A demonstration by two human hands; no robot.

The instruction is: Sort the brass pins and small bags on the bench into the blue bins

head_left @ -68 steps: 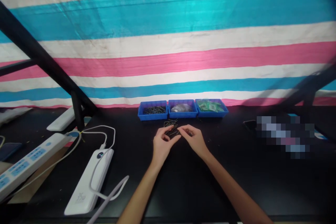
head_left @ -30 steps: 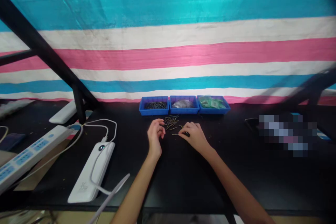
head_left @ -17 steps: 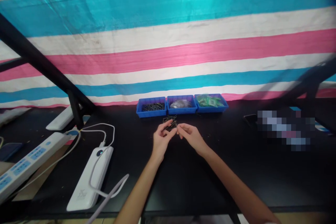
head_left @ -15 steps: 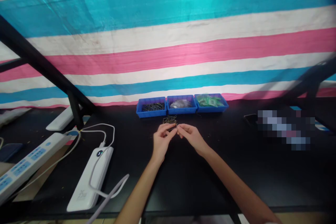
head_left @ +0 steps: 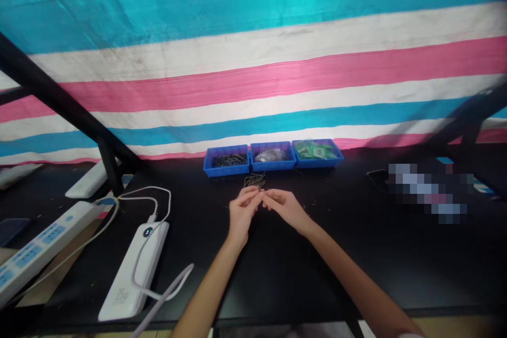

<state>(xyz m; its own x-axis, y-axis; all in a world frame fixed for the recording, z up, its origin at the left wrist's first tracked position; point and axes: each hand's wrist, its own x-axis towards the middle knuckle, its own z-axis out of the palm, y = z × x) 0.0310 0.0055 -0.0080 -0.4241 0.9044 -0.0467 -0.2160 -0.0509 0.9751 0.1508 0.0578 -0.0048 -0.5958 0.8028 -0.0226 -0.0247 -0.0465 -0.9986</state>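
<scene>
My left hand (head_left: 242,212) and my right hand (head_left: 285,208) meet over the middle of the black table, fingertips pinched together. Whatever small thing lies between them is mostly covered by the fingers, so its kind does not show. Just beyond the fingertips lies a loose pile of thin brass-coloured screws or pins (head_left: 254,180). Behind the pile stand three blue bins side by side. Dark screw-like pieces (head_left: 229,160) fill the left bin (head_left: 226,171), clear plastic bags (head_left: 271,156) the middle bin (head_left: 274,166), and green-and-clear packets (head_left: 316,150) the right bin (head_left: 319,162).
At left on the black table (head_left: 277,285) lies a white power bank (head_left: 132,274) with a cable looping over it. A white power strip (head_left: 43,248) runs along the left edge. To the right are a dark phone-like object (head_left: 377,179) and a pixelated patch. Striped sheeting (head_left: 253,79) hangs behind.
My fingertips have come closer together, with the right hand shifting slightly left towards the left hand. The view has shifted slightly. The bins and the pile look the same.
</scene>
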